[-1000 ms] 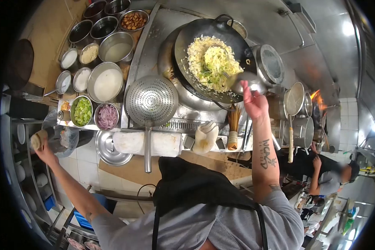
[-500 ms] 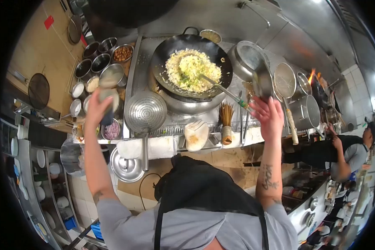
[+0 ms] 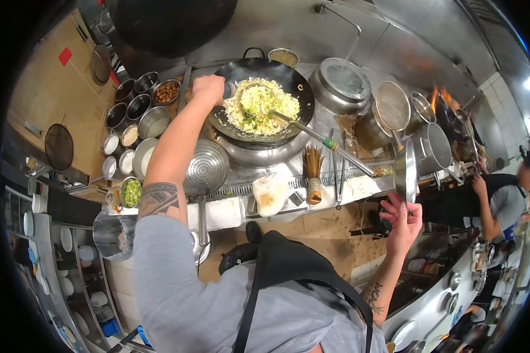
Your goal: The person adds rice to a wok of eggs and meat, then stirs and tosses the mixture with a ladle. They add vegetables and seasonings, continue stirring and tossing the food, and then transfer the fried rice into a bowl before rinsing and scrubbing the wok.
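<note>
My left hand [image 3: 209, 89] is closed around a small dark container [image 3: 228, 90], tipped at the left rim of a black wok [image 3: 306, 109]. Most of that container is hidden behind my fingers. A heap of yellow fried rice with green bits [image 3: 264, 106] fills the wok's bottom. The ladle [image 3: 330, 144] has its bowl in the rice and its long handle lying over the rim to the right. At the counter's front right, my right hand [image 3: 401, 223] grips the lower edge of a round metal lid [image 3: 405, 173], seen nearly edge-on.
Left of the wok stand several ingredient pots, including chopped greens [image 3: 132, 193] and brown chunks [image 3: 167, 92]. A perforated skimmer [image 3: 206, 167], a bamboo brush [image 3: 313, 170] and a white cloth [image 3: 224, 213] lie in front. A lidded pot [image 3: 341, 82] and a co-worker [image 3: 500, 194] are to the right.
My left hand has moved right and up from the ingredient pots to the wok's rim with the container. My right hand has lowered the lid toward the counter's front edge.
</note>
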Available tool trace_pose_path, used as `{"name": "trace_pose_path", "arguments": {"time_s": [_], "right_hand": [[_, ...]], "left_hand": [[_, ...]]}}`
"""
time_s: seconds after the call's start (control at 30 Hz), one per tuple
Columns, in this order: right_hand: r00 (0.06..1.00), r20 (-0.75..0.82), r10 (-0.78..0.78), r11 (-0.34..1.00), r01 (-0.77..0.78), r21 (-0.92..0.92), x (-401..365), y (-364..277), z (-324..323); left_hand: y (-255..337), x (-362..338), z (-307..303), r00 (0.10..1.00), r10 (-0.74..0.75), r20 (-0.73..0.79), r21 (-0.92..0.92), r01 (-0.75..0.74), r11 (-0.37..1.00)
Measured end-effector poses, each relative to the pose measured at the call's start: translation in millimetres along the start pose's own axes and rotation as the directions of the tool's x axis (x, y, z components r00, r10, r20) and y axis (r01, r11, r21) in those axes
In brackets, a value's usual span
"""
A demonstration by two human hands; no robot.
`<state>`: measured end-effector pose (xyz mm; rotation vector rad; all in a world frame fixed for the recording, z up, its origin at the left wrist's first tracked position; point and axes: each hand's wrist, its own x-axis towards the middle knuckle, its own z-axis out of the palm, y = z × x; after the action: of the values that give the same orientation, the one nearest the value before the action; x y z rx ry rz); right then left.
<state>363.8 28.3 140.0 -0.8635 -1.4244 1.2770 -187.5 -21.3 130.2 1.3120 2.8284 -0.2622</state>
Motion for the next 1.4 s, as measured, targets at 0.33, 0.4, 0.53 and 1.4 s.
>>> {"name": "trace_pose_path", "arguments": {"time_s": [0.33, 0.4, 0.53, 1.4], "right_hand": [[0.993, 0.096, 0.075, 0.997, -0.073, -0.030, -10.4, 13.6, 39.5], [0.989, 0.121, 0.089, 0.995, -0.082, -0.060, -14.0, 20.9, 43.9], [0.977, 0.180, 0.117, 0.988, -0.097, -0.117, -21.1, 30.1, 50.7], [-0.044, -0.901, -0.432, 0.698, -0.649, -0.303, -457.4, 28.7, -262.8]], "left_hand": [[-27.7, -8.2, 15.4, 0.989, -0.144, -0.020, -0.205, 0.137, 0.969], [-31.4, -12.7, 19.5, 0.994, -0.100, 0.052, -0.133, 0.106, 0.986], [-29.7, -2.1, 39.7, 0.993, -0.034, 0.114, -0.009, 0.035, 0.999], [-196.1, -147.4, 183.1, 0.537, 0.290, -0.792, -0.092, -0.575, 0.813]]}}
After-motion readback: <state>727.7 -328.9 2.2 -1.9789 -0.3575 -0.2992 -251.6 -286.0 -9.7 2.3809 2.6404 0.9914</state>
